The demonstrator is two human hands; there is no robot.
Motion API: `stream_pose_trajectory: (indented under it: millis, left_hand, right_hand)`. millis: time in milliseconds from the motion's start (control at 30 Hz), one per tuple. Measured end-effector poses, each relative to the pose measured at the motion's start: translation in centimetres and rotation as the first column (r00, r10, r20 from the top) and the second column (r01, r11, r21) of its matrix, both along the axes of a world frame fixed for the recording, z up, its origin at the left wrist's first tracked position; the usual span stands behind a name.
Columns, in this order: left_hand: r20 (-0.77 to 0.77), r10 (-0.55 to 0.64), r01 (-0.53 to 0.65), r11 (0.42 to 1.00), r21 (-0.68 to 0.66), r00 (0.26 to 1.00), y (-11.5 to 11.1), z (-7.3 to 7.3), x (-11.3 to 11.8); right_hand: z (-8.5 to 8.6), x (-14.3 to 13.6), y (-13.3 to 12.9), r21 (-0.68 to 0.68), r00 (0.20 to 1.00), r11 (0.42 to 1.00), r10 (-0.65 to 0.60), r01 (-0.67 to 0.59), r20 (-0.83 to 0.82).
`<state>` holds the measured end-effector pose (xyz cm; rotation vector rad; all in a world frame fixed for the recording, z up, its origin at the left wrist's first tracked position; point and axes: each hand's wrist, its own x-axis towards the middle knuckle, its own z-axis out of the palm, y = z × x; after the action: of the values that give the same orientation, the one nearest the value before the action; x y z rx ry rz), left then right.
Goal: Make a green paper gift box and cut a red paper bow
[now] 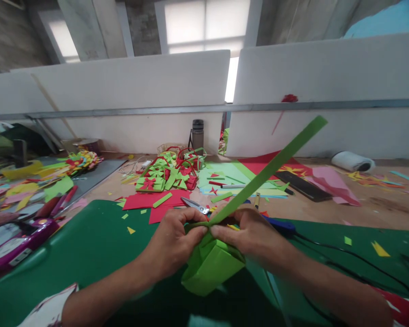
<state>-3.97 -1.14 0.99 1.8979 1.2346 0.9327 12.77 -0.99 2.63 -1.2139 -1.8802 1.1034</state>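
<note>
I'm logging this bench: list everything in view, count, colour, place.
Folded paper: 1, green, front centre
Paper strip: 1, green, centre, slanting up
Ornaments: uncounted, green and red, left of centre
Scissors: 1, silver, centre
Bottle: 1, grey, rear centre
Panels: several, white, back
Flower: 1, red, by panels
Slab: 1, black, right
Roll: 1, white, rear right
Device: 1, purple, left edge
Corded tool: 1, blue, right
Paper pieces: many, mixed colours, scattered
Mat: 1, green, foreground
Table: 1, brown, beneath mat
Left hand: 1, bare, pinching paper
Right hand: 1, bare, pinching paper
</note>
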Motion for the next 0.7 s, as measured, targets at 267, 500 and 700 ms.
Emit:
stream_pose_trajectory:
  millis: [267,500,700]
  left_hand:
    - [0.030,-0.001,0.002,1.000,-0.026,1.000,0.36,-0.25,0.01]
    - [0.091,-0.022,0.025,0.999,-0.030,0.996,0.26,-0.16,-0.02]
    - [0.130,-0.022,0.019,1.000,0.024,0.991,0.12,-0.55,-0.25]
  right_hand:
    - [-0.54,0.29,0.54,-0.140,0.986,0.990,-0.049,0.027,-0.156]
    - [-0.78,0.21,0.61,-0.190,0.989,0.981,-0.061,0.034,-0.137]
    - [-0.68,-0.21,0.77,-0.264,0.980,0.964,-0.061,0.009,-0.189]
